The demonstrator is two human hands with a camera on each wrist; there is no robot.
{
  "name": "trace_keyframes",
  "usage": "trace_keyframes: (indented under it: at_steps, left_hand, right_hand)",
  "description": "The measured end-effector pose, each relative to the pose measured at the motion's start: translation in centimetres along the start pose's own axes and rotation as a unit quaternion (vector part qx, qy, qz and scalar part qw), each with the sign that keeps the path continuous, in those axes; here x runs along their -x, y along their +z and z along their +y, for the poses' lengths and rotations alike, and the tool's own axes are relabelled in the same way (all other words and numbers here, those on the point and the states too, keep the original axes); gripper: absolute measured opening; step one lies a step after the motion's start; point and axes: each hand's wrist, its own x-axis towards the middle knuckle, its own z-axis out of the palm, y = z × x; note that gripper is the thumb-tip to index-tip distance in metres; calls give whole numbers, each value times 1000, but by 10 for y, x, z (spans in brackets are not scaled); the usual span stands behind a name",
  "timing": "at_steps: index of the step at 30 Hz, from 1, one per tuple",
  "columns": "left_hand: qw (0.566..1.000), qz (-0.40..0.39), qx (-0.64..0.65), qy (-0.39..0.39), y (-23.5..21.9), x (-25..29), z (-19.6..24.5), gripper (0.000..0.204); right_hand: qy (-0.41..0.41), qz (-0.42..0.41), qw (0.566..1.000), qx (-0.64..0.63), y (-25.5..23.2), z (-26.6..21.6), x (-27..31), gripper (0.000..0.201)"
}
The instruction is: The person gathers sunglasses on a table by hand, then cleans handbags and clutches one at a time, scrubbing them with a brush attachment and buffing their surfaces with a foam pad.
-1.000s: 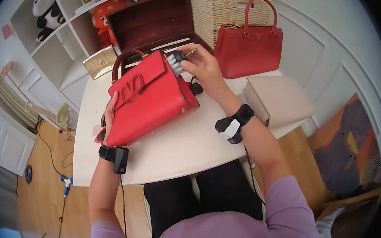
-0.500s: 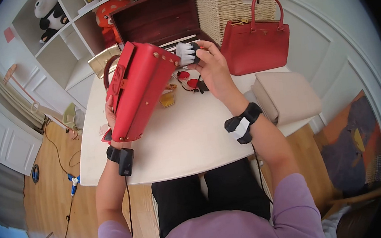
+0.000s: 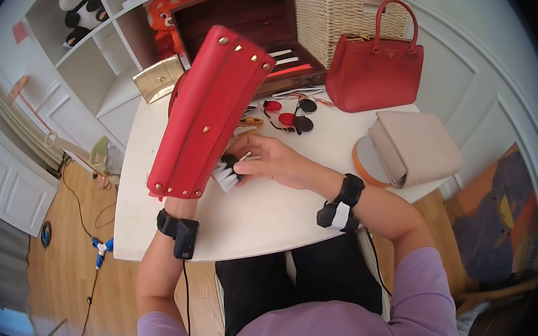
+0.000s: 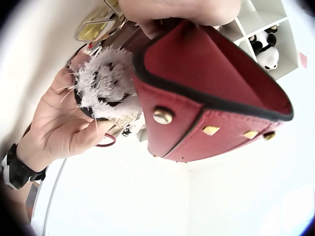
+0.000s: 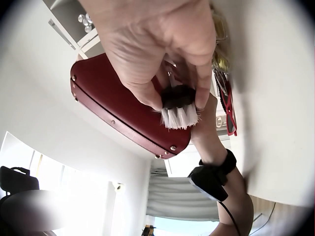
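A red handbag is held up and tilted over the table, its studded base facing the head camera. The left hand grips the bag, mostly hidden behind it in the head view. In the right hand, thumb and fingers pinch a small round brush with a black body and white bristles. The bristles are close beside the bag's lower right edge; whether they touch it I cannot tell. In the left wrist view the bristles appear large next to the bag's side.
On the table lie several sunglasses. Behind stand a gold purse, an open dark chest, a wicker basket and another red handbag. A beige bag stands at the right.
The red bag has been turned so its base faces the head camera. The right hand with the brush has moved down and left, from the upper side of the bag to its lower right.
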Motion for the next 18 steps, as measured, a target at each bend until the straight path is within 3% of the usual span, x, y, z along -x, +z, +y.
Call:
trace_keyframes:
  at_steps: [1, 2, 3, 6, 7, 10, 14, 18]
  left_hand:
    - [1000, 4, 0, -1, -3, 0, -6, 38]
    - [956, 12, 285, -63, -7, 0, -16, 38]
    - [829, 19, 546, -118, -10, 0, -23, 38]
    - [793, 47, 582, -176, 11, -10, 11, 39]
    - [791, 48, 584, -175, 16, -9, 13, 39]
    - [846, 53, 501, -176, 23, -7, 22, 34]
    - [867, 37, 457, -195, 16, -7, 7, 32]
    - [901, 78, 397, -154, 25, -4, 11, 32]
  right_hand:
    - [19, -16, 1000, 1, 0, 1, 0, 37]
    - [23, -18, 1000, 1, -1, 1, 0, 37]
    - [28, -4, 999, -26, -4, 1, -1, 37]
    - [9, 23, 997, -75, -1, -3, 0, 35]
    - [-16, 36, 994, -99, 1, -4, 1, 33]
    - [-32, 30, 987, -156, 1, 1, 0, 28]
    - [-26, 41, 977, -208, 6, 7, -4, 26]
    - [-26, 49, 971, -232, 8, 1, 0, 25]
